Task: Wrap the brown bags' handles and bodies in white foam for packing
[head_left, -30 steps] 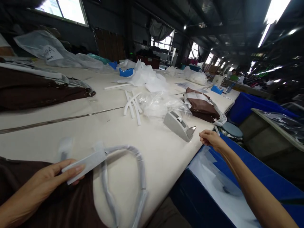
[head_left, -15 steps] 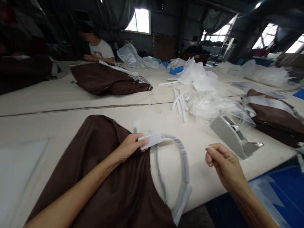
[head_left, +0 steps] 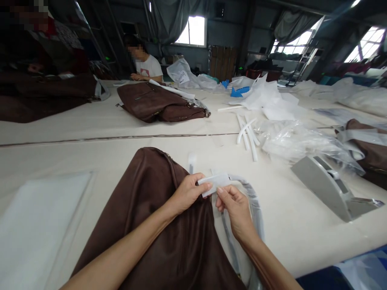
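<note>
Brown bag: the large bag [head_left: 187, 249] lies on the pale surface [head_left: 284, 229], in front of the person, under the left forearm.
White wrap: the flat white wrap [head_left: 214, 183] is around part of the bag's strap, just beside the bag's upper right edge.
Strap: the covered strap [head_left: 255, 201] curves from the wrap toward the right and down, behind the right hand and forearm.
Left hand: the left hand [head_left: 188, 190] is closed on the wrap's left end, thumb on top.
Right hand: the right hand [head_left: 234, 201] has thumb and fingers pinched together at the wrap's lower right edge; whether something thin is between the tips, I cannot tell.
Right side: a grey tape dispenser [head_left: 325, 187] stands well apart from the hands, near crumpled clear plastic [head_left: 298, 141]. Another brown bag [head_left: 367, 151] lies beyond, partly out of view.
Middle: white foam strips [head_left: 249, 139] lie crossed, beside the plastic.
Left side: a flat translucent sheet [head_left: 42, 221].
Far side: a smaller brown bag [head_left: 160, 100] lies before a seated person [head_left: 149, 68] in a white shirt.
</note>
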### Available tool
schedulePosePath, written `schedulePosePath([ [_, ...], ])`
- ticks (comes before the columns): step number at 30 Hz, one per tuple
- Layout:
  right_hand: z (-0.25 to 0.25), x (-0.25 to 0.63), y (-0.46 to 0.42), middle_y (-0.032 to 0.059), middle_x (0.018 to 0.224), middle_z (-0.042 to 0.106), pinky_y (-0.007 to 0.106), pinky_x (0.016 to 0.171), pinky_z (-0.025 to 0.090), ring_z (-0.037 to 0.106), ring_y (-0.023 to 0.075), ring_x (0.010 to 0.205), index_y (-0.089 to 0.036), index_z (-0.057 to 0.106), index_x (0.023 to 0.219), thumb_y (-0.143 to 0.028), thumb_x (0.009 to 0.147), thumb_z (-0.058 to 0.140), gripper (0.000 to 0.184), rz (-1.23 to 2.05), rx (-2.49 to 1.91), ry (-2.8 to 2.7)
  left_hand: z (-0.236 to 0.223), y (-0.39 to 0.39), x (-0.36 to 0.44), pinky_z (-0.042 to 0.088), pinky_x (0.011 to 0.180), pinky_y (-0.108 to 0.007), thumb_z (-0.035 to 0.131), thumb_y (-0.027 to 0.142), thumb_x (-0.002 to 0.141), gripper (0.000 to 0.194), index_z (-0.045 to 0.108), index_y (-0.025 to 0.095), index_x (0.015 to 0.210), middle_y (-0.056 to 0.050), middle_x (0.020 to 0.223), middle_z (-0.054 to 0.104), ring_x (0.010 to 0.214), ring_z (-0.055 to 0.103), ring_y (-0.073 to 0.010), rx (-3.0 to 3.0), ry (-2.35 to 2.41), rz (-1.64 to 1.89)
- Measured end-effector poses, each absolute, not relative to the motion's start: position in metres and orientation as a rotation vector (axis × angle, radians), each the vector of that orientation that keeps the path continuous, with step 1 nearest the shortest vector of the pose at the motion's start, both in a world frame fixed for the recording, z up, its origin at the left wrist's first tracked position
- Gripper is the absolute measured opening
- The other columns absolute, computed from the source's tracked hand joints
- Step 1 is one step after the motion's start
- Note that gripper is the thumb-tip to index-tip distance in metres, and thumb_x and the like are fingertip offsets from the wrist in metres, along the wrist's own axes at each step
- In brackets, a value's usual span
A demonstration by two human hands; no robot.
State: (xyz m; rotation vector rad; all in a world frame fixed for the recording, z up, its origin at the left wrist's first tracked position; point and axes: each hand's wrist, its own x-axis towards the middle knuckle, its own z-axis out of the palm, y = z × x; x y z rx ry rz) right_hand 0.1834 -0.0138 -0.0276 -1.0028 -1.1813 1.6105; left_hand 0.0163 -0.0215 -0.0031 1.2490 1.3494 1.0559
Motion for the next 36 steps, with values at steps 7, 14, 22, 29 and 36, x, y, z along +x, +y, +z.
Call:
schedulePosePath([
  [7, -0.029, 0.176, -0.010, -0.0020, 0.051, 0.057, 0.024, 0.049, 0.038, 0.047, 0.0100, 0.046, -0.019, 0.055, 0.062, -0.050, 0.077, 0.073, 0.039, 1.596, -1.060, -1.147, 0.003, -0.025, 0.018, 0.033, 0.057, -0.023, 0.065, 0.055, 0.078, 0.042, 0.056, 0.015, 0.072, 0.002, 0.063, 0.054, 0.059, 0.044, -0.0120, 1.239, 1.297, 1.057],
  [14, -0.028, 0.184, -0.012, -0.0008, 0.057, 0.061, 0.024, 0.053, 0.040, 0.050, 0.0101, 0.051, -0.017, 0.060, 0.067, -0.049, 0.079, 0.072, 0.036, 1.676, -0.971, -1.203, 0.001, -0.026, 0.019, 0.033, 0.057, -0.023, 0.067, 0.055, 0.079, 0.042, 0.056, 0.015, 0.068, 0.001, 0.060, 0.057, 0.057, 0.046, -0.0118, 1.189, 1.332, 1.096],
  [22, -0.026, 0.185, -0.004, 0.0045, 0.074, 0.071, 0.026, 0.061, 0.045, 0.057, 0.0124, 0.060, -0.016, 0.068, 0.079, -0.042, 0.074, 0.074, 0.027, 1.848, -0.875, -1.200, 0.005, -0.030, 0.017, 0.035, 0.057, -0.021, 0.072, 0.050, 0.077, 0.039, 0.058, 0.014, 0.072, -0.001, 0.061, 0.060, 0.056, 0.049, -0.0108, 1.024, 1.207, 1.105],
  [29, -0.021, 0.171, 0.010, 0.0036, 0.063, 0.070, 0.025, 0.057, 0.044, 0.056, 0.0133, 0.056, -0.017, 0.071, 0.067, -0.032, 0.070, 0.069, 0.016, 1.850, -0.810, -1.281, 0.000, -0.029, 0.012, 0.039, 0.058, -0.020, 0.074, 0.047, 0.078, 0.039, 0.063, 0.013, 0.092, -0.001, 0.064, 0.062, 0.057, 0.052, -0.0104, 0.958, 1.066, 1.097],
  [36, -0.026, 0.173, 0.014, 0.0022, 0.055, 0.064, 0.028, 0.059, 0.046, 0.057, 0.0162, 0.057, -0.019, 0.069, 0.058, -0.034, 0.071, 0.067, 0.020, 1.779, -0.858, -1.359, 0.004, -0.028, 0.015, 0.041, 0.055, -0.019, 0.076, 0.047, 0.077, 0.042, 0.062, 0.014, 0.098, -0.004, 0.070, 0.067, 0.056, 0.056, -0.0108, 0.923, 1.039, 1.069],
])
